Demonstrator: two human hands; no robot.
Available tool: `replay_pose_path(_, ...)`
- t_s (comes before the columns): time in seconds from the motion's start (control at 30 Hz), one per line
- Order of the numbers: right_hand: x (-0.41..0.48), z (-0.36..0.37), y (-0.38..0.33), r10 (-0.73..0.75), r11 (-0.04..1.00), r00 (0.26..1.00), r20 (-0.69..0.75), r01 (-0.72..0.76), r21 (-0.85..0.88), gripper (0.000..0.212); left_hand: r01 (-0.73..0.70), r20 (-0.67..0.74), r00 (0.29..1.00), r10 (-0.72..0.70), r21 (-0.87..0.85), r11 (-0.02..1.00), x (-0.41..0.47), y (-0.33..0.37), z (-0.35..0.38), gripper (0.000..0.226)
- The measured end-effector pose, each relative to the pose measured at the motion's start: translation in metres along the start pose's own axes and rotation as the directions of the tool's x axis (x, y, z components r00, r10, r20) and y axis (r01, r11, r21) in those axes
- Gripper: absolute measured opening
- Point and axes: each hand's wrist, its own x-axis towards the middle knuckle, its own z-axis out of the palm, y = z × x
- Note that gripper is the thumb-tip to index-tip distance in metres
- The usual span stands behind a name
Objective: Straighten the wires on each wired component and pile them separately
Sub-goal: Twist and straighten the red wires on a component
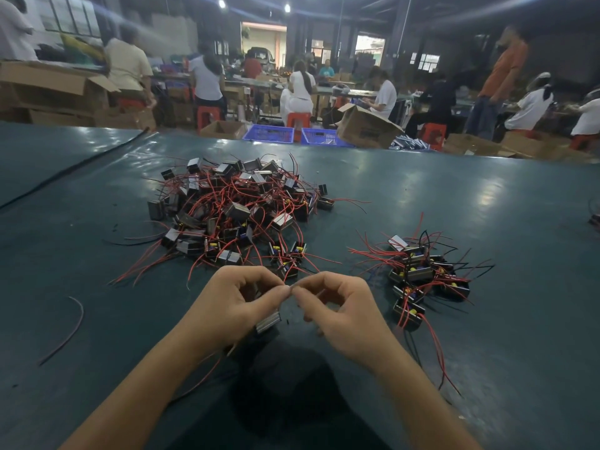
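Observation:
A big tangled heap of small black box components with red wires point(233, 209) lies on the dark green table, just beyond my hands. A smaller pile of the same components point(422, 277) sits to the right, wires fanned out. My left hand point(237, 306) holds one component point(268, 321) under its palm, thumb and forefinger pinching its wire. My right hand point(337, 310) pinches the same wire, fingertips almost touching the left hand's. The wire between them is mostly hidden.
A loose dark wire point(69, 326) lies on the table at the left, and a black cable point(65, 172) runs across the far left. Cardboard boxes point(367, 128), blue crates point(269, 133) and seated people fill the room behind the table.

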Motion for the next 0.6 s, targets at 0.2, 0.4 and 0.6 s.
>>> replay_pose_path(0.2, -0.001, -0.008, 0.009, -0.469, 0.763, 0.881, 0.069, 0.443, -0.471, 0.008, 0.100, 0.078, 0.993, -0.090, -0.137, 0.985, 0.002, 0.000, 0.000, 0.013)
replay_pose_path(0.4, 0.000, 0.002, -0.004, 0.201, 0.979, 0.979, -0.024, -0.201, 0.023, 0.019, -0.132, -0.016, 0.991, 0.135, 0.126, 0.983, -0.001, -0.009, -0.002, 0.014)
replay_pose_path(0.6, -0.001, -0.002, -0.016, 0.576, 0.347, 0.634, 0.516, -0.761, 0.548, 0.009, -0.298, 0.012, 0.953, 0.303, 0.230, 0.927, 0.002, -0.012, -0.002, 0.008)
